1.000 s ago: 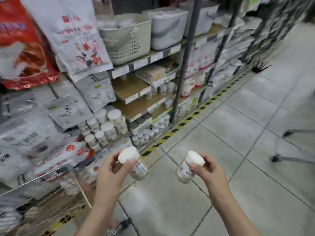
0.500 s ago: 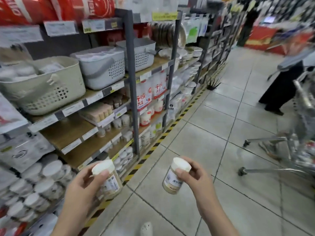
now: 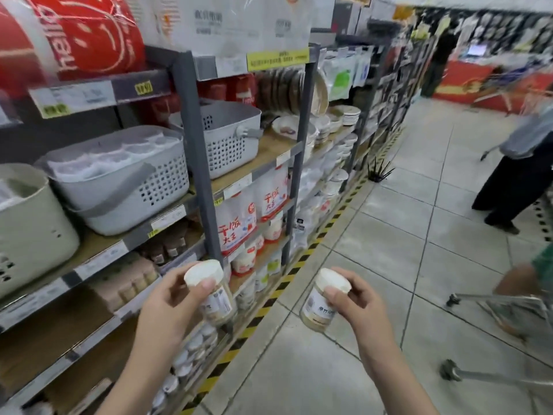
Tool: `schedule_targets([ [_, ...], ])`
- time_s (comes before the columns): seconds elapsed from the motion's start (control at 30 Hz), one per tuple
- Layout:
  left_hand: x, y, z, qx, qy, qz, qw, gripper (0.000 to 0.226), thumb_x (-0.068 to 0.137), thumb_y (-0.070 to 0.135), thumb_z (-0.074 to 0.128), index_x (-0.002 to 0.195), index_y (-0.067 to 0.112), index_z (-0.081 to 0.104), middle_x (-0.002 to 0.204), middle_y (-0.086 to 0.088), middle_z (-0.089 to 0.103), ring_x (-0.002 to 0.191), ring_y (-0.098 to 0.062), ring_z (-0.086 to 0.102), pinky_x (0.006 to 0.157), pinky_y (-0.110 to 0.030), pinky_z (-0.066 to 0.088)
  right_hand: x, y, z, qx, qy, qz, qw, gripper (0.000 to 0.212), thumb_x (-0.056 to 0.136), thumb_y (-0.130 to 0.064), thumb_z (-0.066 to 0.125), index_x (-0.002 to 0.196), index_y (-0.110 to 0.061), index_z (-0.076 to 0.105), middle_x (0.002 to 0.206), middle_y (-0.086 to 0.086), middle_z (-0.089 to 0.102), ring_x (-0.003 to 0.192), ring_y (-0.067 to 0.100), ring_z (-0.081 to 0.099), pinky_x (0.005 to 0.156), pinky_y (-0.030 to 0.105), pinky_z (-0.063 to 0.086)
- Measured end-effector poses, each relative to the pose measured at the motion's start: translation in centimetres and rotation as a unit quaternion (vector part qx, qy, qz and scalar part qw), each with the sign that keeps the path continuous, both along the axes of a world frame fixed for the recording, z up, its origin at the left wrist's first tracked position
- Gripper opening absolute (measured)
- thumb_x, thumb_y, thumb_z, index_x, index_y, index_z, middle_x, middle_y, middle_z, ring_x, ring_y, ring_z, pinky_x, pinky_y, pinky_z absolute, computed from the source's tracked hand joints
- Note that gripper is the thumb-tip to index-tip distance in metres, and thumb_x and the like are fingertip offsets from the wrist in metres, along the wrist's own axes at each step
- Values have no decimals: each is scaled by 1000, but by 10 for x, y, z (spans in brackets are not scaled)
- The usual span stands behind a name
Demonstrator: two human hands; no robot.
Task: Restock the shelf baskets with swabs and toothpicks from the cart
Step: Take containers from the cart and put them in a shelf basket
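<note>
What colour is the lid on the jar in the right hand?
White, on the jar in the right hand; head view.

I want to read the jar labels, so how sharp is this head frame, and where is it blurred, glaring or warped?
Head view: the right-hand jar label is only partly readable, while the left-hand jar is smeared. Motion blur softens the cart and the person at right. Glare streaks the red wrapped pack at top left. Wide-angle distortion bows the shelf posts. Lighting is even, without hard shadows.
</note>
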State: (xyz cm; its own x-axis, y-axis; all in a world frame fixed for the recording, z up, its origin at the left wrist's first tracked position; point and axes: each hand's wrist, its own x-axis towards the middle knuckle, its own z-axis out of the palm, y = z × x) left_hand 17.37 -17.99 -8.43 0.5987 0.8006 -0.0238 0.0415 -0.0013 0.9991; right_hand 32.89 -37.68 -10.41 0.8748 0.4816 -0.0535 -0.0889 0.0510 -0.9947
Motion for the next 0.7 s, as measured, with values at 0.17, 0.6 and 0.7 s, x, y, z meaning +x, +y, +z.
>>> schedule_targets([
  [0.17, 83, 19, 6, 20, -26, -6, 999, 37, 65, 51, 78, 97, 37, 68, 97, 9, 70, 88, -12, 66, 75, -32, 50, 91, 22, 0, 11, 6, 8, 1000, 56, 49, -46, 75, 100, -22, 72, 96, 0, 72, 86, 12, 66, 70, 25, 51],
  [0.6, 254, 71, 15, 24, 1, 155, 988, 24, 71, 38, 65, 93, 30, 70, 86, 10, 72, 87, -22, 63, 79, -38, 49, 301, 129, 25, 53, 36, 180, 981, 47, 54, -42, 77, 99, -27, 73, 100, 4, 71, 93, 21, 66, 74, 25, 52],
  [0.7, 282, 85, 17, 16, -4, 169, 985, 29, 68, 43, 63, 93, 32, 70, 90, 2, 71, 92, -30, 64, 86, -50, 49, 328, 154, 29, 64, 38, 210, 975, 46, 55, -42, 77, 98, -25, 74, 97, 2, 71, 89, 15, 66, 73, 25, 52],
])
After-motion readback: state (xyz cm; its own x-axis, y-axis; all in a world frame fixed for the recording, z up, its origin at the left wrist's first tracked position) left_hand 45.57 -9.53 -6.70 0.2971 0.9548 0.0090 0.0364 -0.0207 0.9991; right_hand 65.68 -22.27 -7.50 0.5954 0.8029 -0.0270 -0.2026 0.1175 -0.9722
